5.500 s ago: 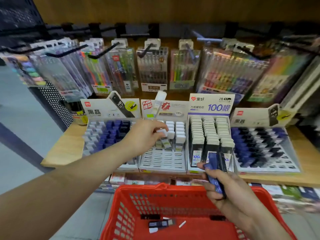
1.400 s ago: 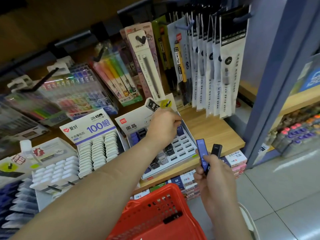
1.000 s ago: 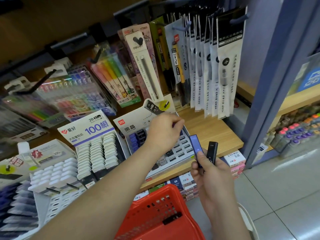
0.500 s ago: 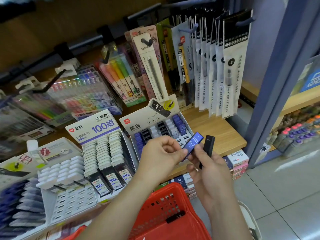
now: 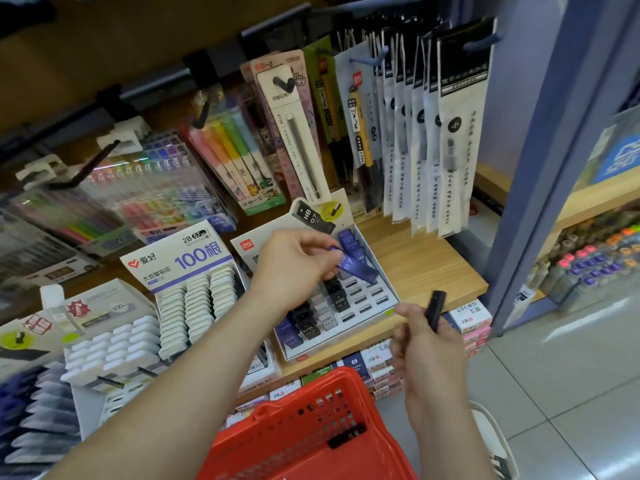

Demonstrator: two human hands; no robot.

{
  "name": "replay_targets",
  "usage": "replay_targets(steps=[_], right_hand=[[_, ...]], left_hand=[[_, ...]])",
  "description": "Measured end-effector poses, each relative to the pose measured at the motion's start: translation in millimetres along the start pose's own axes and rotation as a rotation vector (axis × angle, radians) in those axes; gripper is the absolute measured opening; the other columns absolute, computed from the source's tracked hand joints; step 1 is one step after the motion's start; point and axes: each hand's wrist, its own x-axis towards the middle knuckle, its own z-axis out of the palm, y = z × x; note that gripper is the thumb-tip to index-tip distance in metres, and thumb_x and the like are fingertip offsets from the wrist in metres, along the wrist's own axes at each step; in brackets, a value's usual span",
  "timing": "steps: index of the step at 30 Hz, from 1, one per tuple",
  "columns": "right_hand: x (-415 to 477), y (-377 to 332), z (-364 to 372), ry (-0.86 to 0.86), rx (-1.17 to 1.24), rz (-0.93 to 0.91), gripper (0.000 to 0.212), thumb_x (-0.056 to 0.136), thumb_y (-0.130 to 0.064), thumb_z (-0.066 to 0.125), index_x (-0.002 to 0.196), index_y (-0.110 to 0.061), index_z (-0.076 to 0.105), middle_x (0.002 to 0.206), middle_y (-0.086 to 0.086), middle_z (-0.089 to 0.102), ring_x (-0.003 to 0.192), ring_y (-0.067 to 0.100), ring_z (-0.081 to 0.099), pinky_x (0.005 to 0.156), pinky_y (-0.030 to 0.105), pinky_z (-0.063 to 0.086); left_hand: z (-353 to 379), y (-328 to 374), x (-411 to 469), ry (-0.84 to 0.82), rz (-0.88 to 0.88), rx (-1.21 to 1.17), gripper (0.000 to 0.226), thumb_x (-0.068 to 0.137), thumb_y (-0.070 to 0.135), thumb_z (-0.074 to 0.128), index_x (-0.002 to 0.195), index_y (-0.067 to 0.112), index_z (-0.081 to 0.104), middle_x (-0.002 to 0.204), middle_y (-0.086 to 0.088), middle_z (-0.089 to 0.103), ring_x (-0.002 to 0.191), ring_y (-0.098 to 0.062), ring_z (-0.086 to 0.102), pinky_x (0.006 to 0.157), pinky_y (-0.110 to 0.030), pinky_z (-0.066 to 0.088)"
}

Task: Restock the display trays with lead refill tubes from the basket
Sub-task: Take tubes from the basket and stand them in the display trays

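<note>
**Visitor:** Where is the blue tube (image 5: 356, 268)?
**Clerk:** Pinched in the left hand's (image 5: 294, 268) fingertips, tilted over the far-right tray (image 5: 377, 301) on the wooden shelf (image 5: 422, 268).
**Visitor:** And the right hand (image 5: 426, 348)?
**Clerk:** Curled round a black tube (image 5: 435, 308), upright, just off the shelf edge, near the red basket (image 5: 311, 431).

Even, bright shop light; pale glare on the floor (image 5: 581, 317) right of the basket (image 5: 311, 424); pen packs (image 5: 145, 188) above-left of it blurred; frame edges bow.
</note>
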Motion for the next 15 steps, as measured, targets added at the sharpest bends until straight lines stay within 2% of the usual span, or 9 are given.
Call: replay_targets(steps=[3,5,7,13,15], right_hand=[[6,2,-8,0.093,0.072,0.073,0.022,0.101,-0.026,0.051,0.096,-0.011,0.066,0.043,-0.009,0.03,0.033,0.005,0.023,0.032,0.017,0.018],[5,0,-6,0.079,0.124,0.141,0.03,0.101,-0.041,0.047,0.095,-0.018,0.065,0.042,-0.009,0.031,0.033,0.006,0.022,0.033,0.016,0.017],[4,-2,-3,0.051,0.172,0.164,0.032,0.101,-0.047,0.043,0.097,-0.023,0.065,0.045,-0.008,0.033,0.036,0.006,0.022,0.034,0.017,0.018],[5,0,-3,0.006,0.228,0.143,0.026,0.103,-0.034,0.046,0.107,-0.019,0.067,0.058,-0.003,0.042,0.041,0.007,0.028,0.036,0.02,0.021],[3,0,-3,0.01,0.196,0.114,0.026,0.103,-0.033,0.047,0.107,-0.02,0.069,0.064,-0.001,0.04,0.048,0.008,0.03,0.041,0.021,0.024]], left_hand=[[9,-7,17,0.093,0.08,0.167,0.012,0.085,0.013,0.071,0.092,0.021,0.074,0.081,0.002,0.073,0.077,-0.013,0.07,0.082,-0.034,0.057],[20,-11,22,0.087,0.155,0.314,0.014,0.085,0.017,0.069,0.099,0.018,0.075,0.089,0.003,0.073,0.083,-0.012,0.067,0.085,-0.029,0.053],[30,-14,24,0.071,0.212,0.446,0.018,0.087,0.019,0.067,0.103,0.016,0.074,0.096,0.0,0.073,0.089,-0.013,0.065,0.086,-0.025,0.049],[41,-12,26,0.031,0.297,0.623,0.023,0.092,0.02,0.061,0.113,0.016,0.07,0.107,-0.002,0.072,0.099,-0.019,0.064,0.091,-0.031,0.049],[42,-11,28,-0.017,0.329,0.691,0.025,0.093,0.02,0.058,0.115,0.016,0.069,0.112,-0.003,0.07,0.105,-0.021,0.062,0.093,-0.03,0.047]])
